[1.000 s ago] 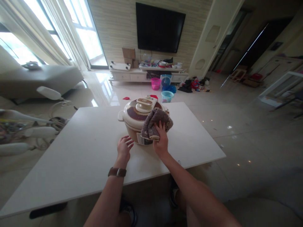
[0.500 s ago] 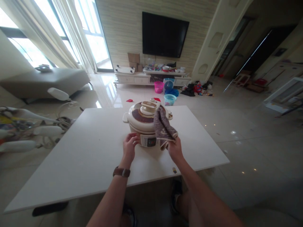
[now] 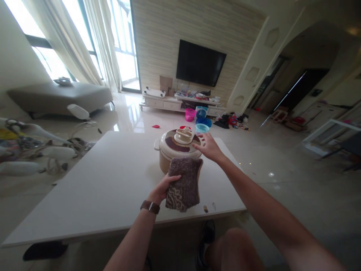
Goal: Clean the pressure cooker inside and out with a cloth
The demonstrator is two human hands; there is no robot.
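Note:
A cream rice cooker (image 3: 177, 147) with a brown lid top and a cream handle stands on the white table (image 3: 113, 188), near its far right part. My left hand (image 3: 163, 189), a brown watch on its wrist, grips a brown patterned cloth (image 3: 184, 183) and holds it up in front of the cooker's front side. My right hand (image 3: 208, 146) reaches over the cooker's right side with fingers spread, at the lid's edge, holding nothing.
A TV hangs on the far wall above a low white cabinet (image 3: 169, 103). Pink and blue baskets (image 3: 197, 116) and clutter lie on the floor behind the table. A grey sofa (image 3: 59, 98) and tangled white equipment (image 3: 34, 146) are at the left.
The cloth passed from my right hand to my left, which now holds it before the cooker. My right hand moved up to the lid's right edge. The camera tilted up.

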